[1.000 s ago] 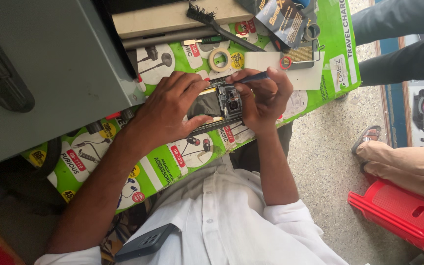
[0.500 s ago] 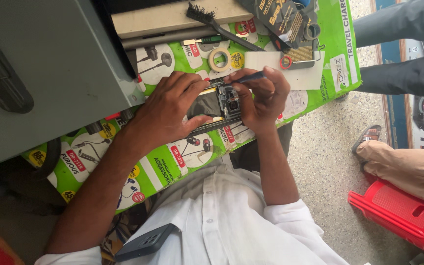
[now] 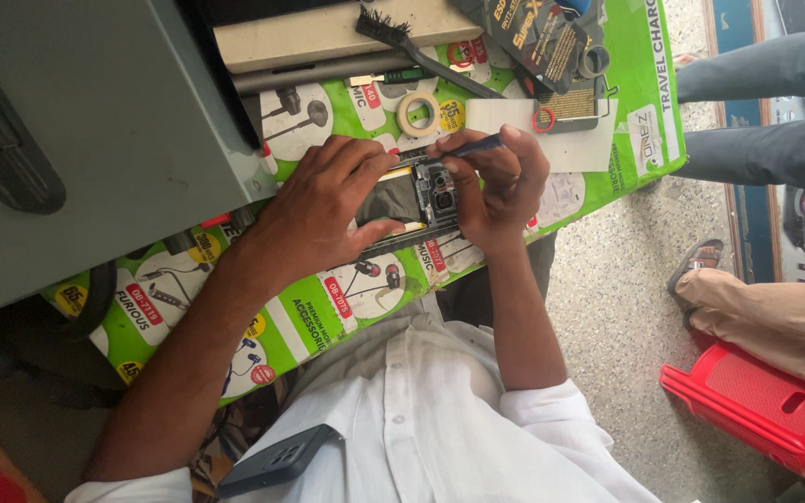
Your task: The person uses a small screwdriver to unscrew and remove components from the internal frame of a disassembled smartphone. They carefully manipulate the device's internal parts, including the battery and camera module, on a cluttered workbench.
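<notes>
Gripping opened phone (image 3: 416,210) in left hand (image 3: 323,219) | right hand (image 3: 500,182) pinching blue tool (image 3: 475,145) | tape roll (image 3: 417,114) near

A small phone-repair stall: a counter covered in green printed earphone-advertisement sheeting (image 3: 328,317), with a black bristle brush (image 3: 402,33), a ring of pale tape (image 3: 417,113) and an opened black phone (image 3: 412,203).

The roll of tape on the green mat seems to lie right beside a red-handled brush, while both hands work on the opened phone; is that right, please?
Not quite: the head view shows the brush is black, not red. The roll of tape does lie near it on the green mat, and the left hand and right hand hold the opened phone.
</notes>
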